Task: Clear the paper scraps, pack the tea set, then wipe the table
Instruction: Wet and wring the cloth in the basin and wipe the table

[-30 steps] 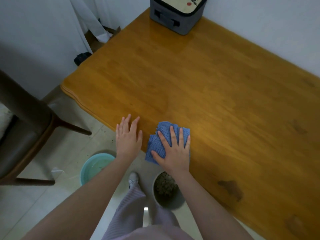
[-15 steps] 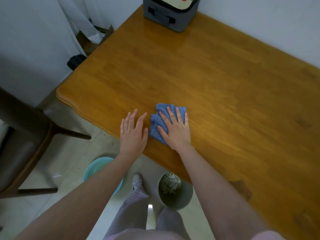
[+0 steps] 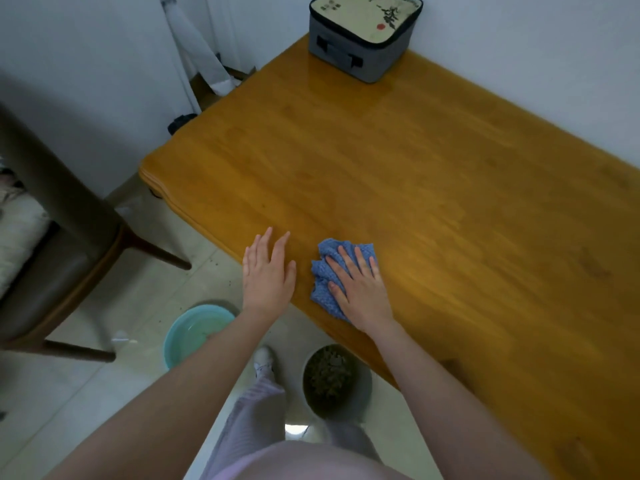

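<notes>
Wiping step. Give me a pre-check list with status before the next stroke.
1. Blue cloth pinned under the right hand, fingers flat on it: ok.
2. Left hand flat on the near table edge, beside the cloth and not touching it: ok.
3. Paper scraps on the table ahead of the cloth: none seen, ok.
4. Grey case closed, at the far corner, away from the cloth: ok.
5. Cloth damp enough: cannot tell.
6. Cloth spread out: not ok, it is bunched, with folds at its far edge.
</notes>
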The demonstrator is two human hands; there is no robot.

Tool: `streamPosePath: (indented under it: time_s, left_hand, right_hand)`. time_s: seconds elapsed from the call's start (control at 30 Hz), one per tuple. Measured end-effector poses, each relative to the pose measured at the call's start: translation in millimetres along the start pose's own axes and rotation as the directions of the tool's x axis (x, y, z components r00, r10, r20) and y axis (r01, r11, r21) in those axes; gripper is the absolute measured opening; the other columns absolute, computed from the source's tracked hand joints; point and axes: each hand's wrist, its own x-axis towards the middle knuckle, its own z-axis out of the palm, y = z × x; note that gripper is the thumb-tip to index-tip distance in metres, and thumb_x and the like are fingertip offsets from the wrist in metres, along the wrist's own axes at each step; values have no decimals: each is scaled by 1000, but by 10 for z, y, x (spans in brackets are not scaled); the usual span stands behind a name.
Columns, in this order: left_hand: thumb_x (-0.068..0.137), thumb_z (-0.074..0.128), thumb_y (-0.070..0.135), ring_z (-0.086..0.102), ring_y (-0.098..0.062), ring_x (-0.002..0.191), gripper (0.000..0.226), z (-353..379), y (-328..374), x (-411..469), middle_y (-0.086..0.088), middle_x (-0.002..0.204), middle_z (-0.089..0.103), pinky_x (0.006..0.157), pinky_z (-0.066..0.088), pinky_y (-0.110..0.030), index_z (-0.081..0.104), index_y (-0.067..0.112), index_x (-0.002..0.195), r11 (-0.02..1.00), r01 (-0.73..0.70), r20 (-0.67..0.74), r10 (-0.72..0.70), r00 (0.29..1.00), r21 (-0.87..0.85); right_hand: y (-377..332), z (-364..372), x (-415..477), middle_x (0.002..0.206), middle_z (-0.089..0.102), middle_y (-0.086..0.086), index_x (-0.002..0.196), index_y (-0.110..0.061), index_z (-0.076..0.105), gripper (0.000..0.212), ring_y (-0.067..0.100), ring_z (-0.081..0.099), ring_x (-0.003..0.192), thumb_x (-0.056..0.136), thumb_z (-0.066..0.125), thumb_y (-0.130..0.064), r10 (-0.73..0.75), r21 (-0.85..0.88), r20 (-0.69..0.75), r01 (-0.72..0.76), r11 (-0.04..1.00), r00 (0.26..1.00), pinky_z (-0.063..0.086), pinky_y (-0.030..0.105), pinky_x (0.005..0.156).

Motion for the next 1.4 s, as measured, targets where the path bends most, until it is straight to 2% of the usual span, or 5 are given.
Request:
streamPosePath:
  time_s: [0.63,0.77,0.87,1.0,1.4]
  left_hand:
    - [98,47,32,11,-28,147,56,178,552,-923,-7,160,13,118,11,-46,26,25,150,972,220,-55,-225,973,-82]
    - [96,51,23,30,-28,139,53,142,537,-915,-9,153,31,113,27,-43,35,20,146,976,184,-21,-187,982,-113]
    - [95,50,12,53,-23,118,39,95,596,-818,-7,132,57,98,41,-31,53,14,133,946,153,51,-144,988,-286]
    - [96,49,8,59,-18,107,28,46,730,-676,-1,117,64,90,43,-24,63,13,120,892,209,158,-158,975,-400]
    - [99,51,32,63,-16,86,19,-306,1164,-385,1,91,67,72,48,-26,65,20,94,592,396,408,-121,905,-702]
  right_hand:
    - [221,288,-1285,157,32,-1,145,-31,41,49,30,30,144,97,35,-36,-304,-1,-17,304,953,953,22,48,116]
    - [222,122,-1283,156,30,-7,146,-27,42,45,18,25,146,102,30,-27,-231,379,-95,250,891,968,20,32,119]
    - [112,-211,-1188,145,38,-18,141,-30,45,39,4,33,138,104,41,-18,27,766,-93,54,641,995,22,7,107]
    - [34,-487,-902,143,49,-7,136,-32,48,34,12,46,131,103,46,-23,264,971,50,-109,215,963,38,35,111]
    - [-89,-846,-415,119,68,17,133,-15,56,45,35,64,109,101,42,-43,368,834,401,-169,-525,839,55,43,86]
